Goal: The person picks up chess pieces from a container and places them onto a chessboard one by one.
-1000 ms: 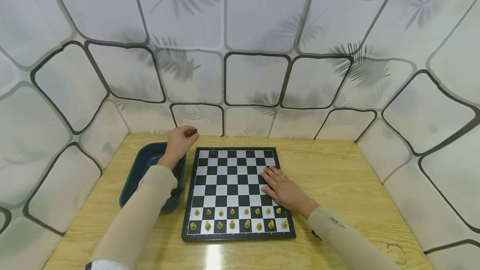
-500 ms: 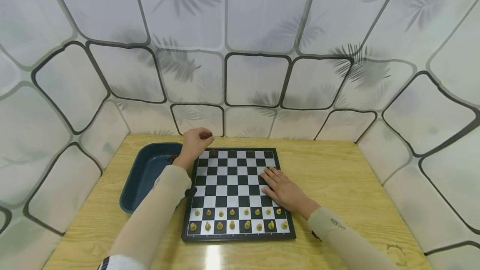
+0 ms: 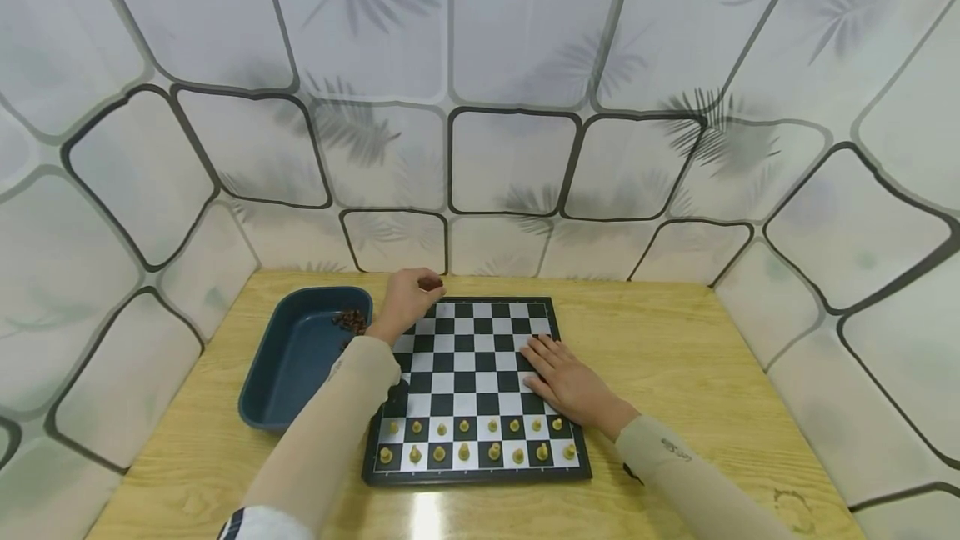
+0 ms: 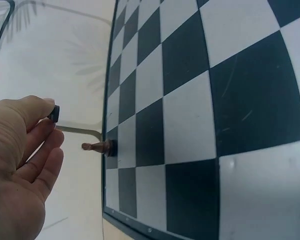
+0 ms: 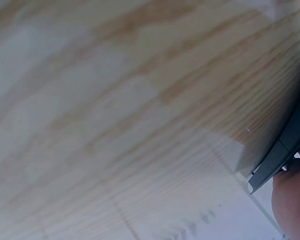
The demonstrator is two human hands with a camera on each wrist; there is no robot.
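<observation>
Above the far left part of the chessboard (image 3: 465, 362), my left hand (image 3: 408, 300) pinches a chess piece (image 4: 54, 114). Only the piece's dark base shows clearly in the left wrist view; the fingers cover most of it. A brown chess piece (image 4: 97, 146) stands on a black square at the board's far edge, apart from the hand; in the head view the hand hides it. My right hand (image 3: 573, 383) rests flat on the board's right side, fingers extended. Two rows of yellow chess pieces (image 3: 464, 452) stand on the near squares.
Left of the board stands a dark blue plastic bin (image 3: 288, 369), with a heap of brown chess pieces (image 3: 351, 321) along its right side. The wooden table (image 3: 675, 340) meets a patterned wall covering (image 3: 502, 157) at the back and sides.
My left hand has moved right, from over the bin to over the board's far left, still pinching the piece. More of the bin's inside now shows. The right hand stays in place.
</observation>
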